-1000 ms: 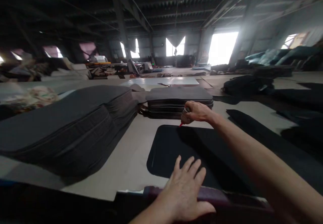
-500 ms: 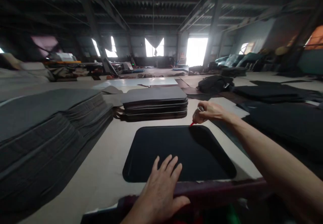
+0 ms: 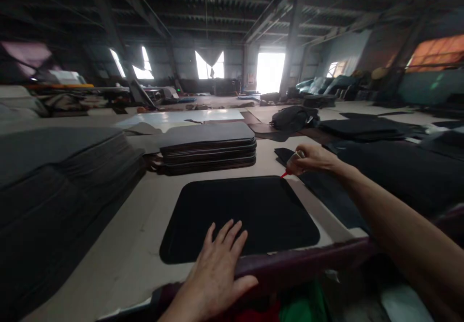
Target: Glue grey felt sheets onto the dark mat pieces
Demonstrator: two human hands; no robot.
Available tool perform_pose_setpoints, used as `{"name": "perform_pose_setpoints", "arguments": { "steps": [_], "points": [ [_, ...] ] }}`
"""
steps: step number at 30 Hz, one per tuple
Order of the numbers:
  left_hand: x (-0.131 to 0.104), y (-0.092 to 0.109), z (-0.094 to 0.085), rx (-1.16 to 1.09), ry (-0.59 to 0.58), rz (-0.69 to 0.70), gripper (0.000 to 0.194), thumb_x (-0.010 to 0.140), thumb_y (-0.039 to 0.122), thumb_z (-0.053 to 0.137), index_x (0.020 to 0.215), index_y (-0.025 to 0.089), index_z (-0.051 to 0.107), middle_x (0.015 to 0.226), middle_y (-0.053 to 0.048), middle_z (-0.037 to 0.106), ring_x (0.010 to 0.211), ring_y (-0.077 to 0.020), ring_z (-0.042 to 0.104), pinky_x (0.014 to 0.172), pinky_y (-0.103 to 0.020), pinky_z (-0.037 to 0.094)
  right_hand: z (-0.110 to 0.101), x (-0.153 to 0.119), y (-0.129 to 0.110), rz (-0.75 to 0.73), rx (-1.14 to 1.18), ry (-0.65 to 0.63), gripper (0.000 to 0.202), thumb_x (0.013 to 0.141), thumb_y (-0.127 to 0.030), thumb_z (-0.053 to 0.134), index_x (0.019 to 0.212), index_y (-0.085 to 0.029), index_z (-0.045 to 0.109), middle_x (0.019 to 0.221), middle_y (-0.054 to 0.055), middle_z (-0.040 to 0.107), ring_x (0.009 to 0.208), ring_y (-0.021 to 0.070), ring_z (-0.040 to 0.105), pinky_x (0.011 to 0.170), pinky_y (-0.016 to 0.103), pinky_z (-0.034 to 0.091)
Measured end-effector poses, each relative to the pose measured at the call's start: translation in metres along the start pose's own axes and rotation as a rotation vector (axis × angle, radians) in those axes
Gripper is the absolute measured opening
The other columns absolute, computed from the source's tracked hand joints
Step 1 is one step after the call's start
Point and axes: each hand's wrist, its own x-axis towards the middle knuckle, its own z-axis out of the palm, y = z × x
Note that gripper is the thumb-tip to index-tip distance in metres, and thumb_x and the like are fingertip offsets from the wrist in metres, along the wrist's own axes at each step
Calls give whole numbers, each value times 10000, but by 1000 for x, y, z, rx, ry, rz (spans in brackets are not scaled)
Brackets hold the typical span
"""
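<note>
Black panel on pale worktable, dim hall

Left hand [image 3: 217,264] spread wide on black panel [image 3: 235,215]; right hand [image 3: 311,160] grips red-tipped bottle [image 3: 295,162] at panel's far right corner. Worktable [image 3: 126,235] also bears dark stacks [image 3: 208,148]. Bright doorway [image 3: 270,72] beyond.

**Red nozzle [image 3: 285,173] at far corner of black panel [image 3: 250,208]**

I see the left hand [image 3: 217,264] spread over the near edge; the right hand [image 3: 312,158] grips a small bottle [image 3: 294,161], tipped down and left. Beyond, my feed shows stacked dark sheets [image 3: 210,150] on the table [image 3: 134,225].
</note>
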Motion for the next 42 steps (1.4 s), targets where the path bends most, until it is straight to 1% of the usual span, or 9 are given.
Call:
{"name": "perform_pose_setpoints", "arguments": {
  "steps": [4, 9, 14, 19, 24, 29, 34, 38, 42],
  "points": [
    [1, 3, -4, 10, -13, -3, 783, 865, 686, 554, 1500, 271, 357, 1604, -70, 266, 1489, -329, 195, 1206, -660, 120, -9, -10, -3, 4, 29, -69, 173, 745, -307, 584, 882, -200, 591, 800, 54, 667, 715, 201, 594, 599, 278, 393],
    [2, 4, -5, 29, -21, -15, 780, 868, 683, 551, 1496, 257, 368, 1606, -80, 257, 1488, -329, 199, 1203, -659, 122, -24, -35, -8, 19, 43, -135, 214, 730, -316, 592, 912, -203, 593, 824, 46, 664, 739, 205, 608, 602, 269, 399],
    [3, 1, 2, 54, 15, 11, 773, 871, 688, 536, 1493, 261, 370, 1602, -80, 276, 1486, -326, 205, 1203, -651, 125, -32, -72, -6, 3, 106, -145, 206, 736, -343, 588, 892, -208, 584, 806, 27, 658, 741, 202, 621, 617, 270, 423],
    [4, 0, 5, 102, 46, 26, 746, 887, 666, 527, 1483, 240, 384, 1593, -88, 298, 1480, -318, 226, 1199, -643, 143, -38, -116, -8, 21, 209, -162, 199, 744, -338, 585, 892, -206, 568, 782, 17, 651, 730, 198, 626, 610, 263, 439],
    [6, -3, 10, 133, 58, 38, 738, 891, 630, 555, 1477, 213, 393, 1586, -111, 305, 1475, -324, 232, 1190, -651, 155, -45, -159, -11, 19, 229, -130, 222, 758, -367, 602, 918, -215, 582, 813, 3, 656, 760, 196, 621, 618, 255, 439],
    [7, -5, 14, 142, 92, 47, 742, 885, 623, 570, 1479, 215, 391, 1578, -114, 323, 1469, -329, 248, 1187, -642, 177, -43, -189, -4, 71, 295, -117, 343, 762, -458, 653, 993, -210, 597, 827, 5, 659, 758, 207, 614, 614, 269, 441],
    [7, -4, 13, 139, 90, 43, 736, 880, 607, 586, 1470, 208, 401, 1572, -116, 334, 1464, -333, 259, 1179, -652, 188, -35, -198, -5, 85, 441, -126, 420, 770, -500, 663, 1059, -211, 563, 838, 13, 655, 749, 213, 616, 623, 286, 463],
    [6, -5, 14, 116, 101, 52, 730, 886, 600, 585, 1468, 203, 397, 1570, -126, 335, 1465, -333, 254, 1177, -661, 185, -27, -191, -22, 61, 499, -144, 396, 755, -489, 683, 1014, -208, 578, 808, 6, 636, 727, 198, 598, 618, 278, 463],
    [4, -7, 13, 30, 130, 95, 749, 860, 600, 629, 1456, 204, 407, 1557, -135, 352, 1451, -347, 280, 1174, -674, 185, -18, -175, -43, -14, 544, -191, 379, 753, -452, 693, 1014, -200, 585, 826, 6, 640, 745, 193, 602, 627, 270, 464]
  ]
}}
